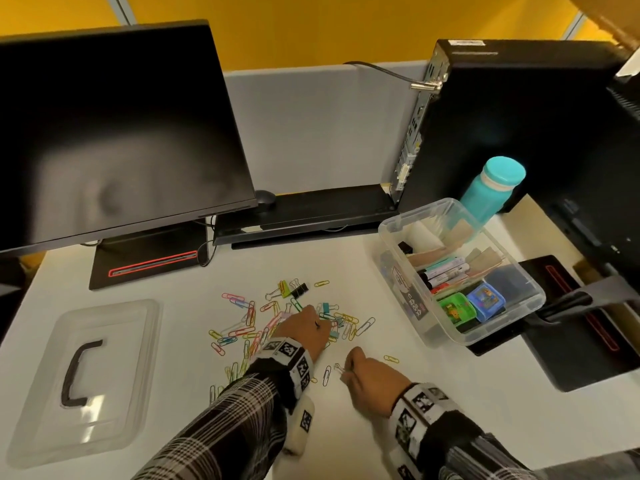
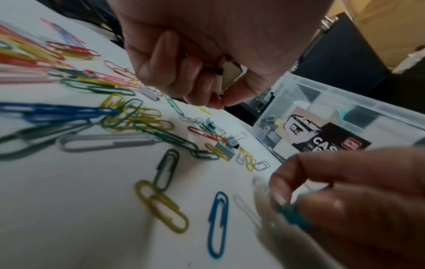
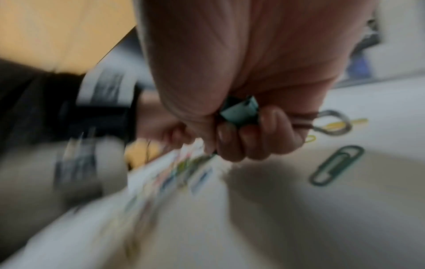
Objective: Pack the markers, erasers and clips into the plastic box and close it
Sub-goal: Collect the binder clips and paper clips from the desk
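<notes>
Markers [image 1: 445, 270] and erasers [image 1: 471, 304] already in plastic box [image 1: 408, 233] at counter's right edge; some clips visible through box wall. Most clips [image 1: 256, 323] still scattered mid-counter. Lid [image 1: 138, 358] lies apart near left edge; closing not yet done. Left hand [image 1: 306, 329] curled over pile, gripping pale binder clip [image 2: 231, 75]. Right hand [image 1: 372, 381] fisted round teal binder clip [image 3: 240, 111], wire loop poking out. Right wrist view badly blurred; how many clips each hand holds cannot tell.
</notes>
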Available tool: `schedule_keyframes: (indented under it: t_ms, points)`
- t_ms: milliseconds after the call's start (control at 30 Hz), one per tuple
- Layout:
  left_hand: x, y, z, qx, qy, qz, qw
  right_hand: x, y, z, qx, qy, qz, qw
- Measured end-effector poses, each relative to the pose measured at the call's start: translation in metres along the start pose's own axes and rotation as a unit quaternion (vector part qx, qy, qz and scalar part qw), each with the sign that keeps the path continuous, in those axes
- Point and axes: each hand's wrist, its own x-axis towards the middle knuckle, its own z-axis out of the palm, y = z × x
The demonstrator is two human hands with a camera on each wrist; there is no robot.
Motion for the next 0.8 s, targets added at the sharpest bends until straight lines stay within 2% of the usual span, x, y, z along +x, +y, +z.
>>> schedule_keyframes:
  t_ms: [67, 100, 133, 200, 233, 267, 300, 333, 367, 433, 567, 667, 800]
  points:
    - [0.002, 0.004, 0.001, 0.032, -0.012, 0.003, 0.999, -0.006, 0.006, -0.013, 0.196, -0.029, 0.013, 0.980]
    - [0.004, 0.004, 0.003, 0.050, -0.021, 0.005, 0.999, -0.010, 0.010, -0.020, 0.323, -0.044, 0.022, 0.945]
    - [0.006, 0.004, 0.006, 0.069, -0.027, 0.008, 0.997, -0.014, 0.013, -0.026, 0.450, -0.060, 0.027, 0.890]
    - [0.010, 0.004, 0.011, 0.089, -0.026, 0.015, 0.996, -0.024, 0.022, -0.036, 0.660, -0.098, 0.015, 0.744]
    - [0.012, 0.004, 0.013, 0.095, -0.024, 0.018, 0.995, -0.027, 0.028, -0.038, 0.725, -0.123, 0.000, 0.677]
    - [0.013, 0.005, 0.015, 0.105, -0.025, 0.019, 0.994, -0.029, 0.032, -0.038, 0.766, -0.142, -0.017, 0.627]
    - [0.016, 0.005, 0.017, 0.116, -0.028, 0.020, 0.993, -0.030, 0.036, -0.038, 0.787, -0.150, -0.032, 0.598]
    - [0.017, 0.005, 0.018, 0.124, -0.032, 0.019, 0.992, -0.030, 0.039, -0.037, 0.796, -0.150, -0.045, 0.585]
    - [0.019, 0.006, 0.017, 0.130, -0.037, 0.016, 0.991, -0.030, 0.040, -0.038, 0.796, -0.145, -0.054, 0.586]
    - [0.019, 0.009, 0.014, 0.139, -0.032, 0.017, 0.990, -0.028, 0.039, -0.040, 0.782, -0.126, -0.049, 0.609]
    - [0.012, 0.007, 0.009, 0.123, -0.035, 0.018, 0.992, -0.021, 0.031, -0.042, 0.726, -0.062, 0.025, 0.684]
    - [0.011, -0.007, 0.006, 0.024, -0.082, -0.038, 0.996, -0.018, 0.028, -0.041, 0.658, -0.029, 0.071, 0.749]
    - [0.004, -0.030, -0.008, -0.161, -0.120, -0.068, 0.977, -0.005, 0.029, -0.044, 0.599, 0.002, 0.081, 0.797]
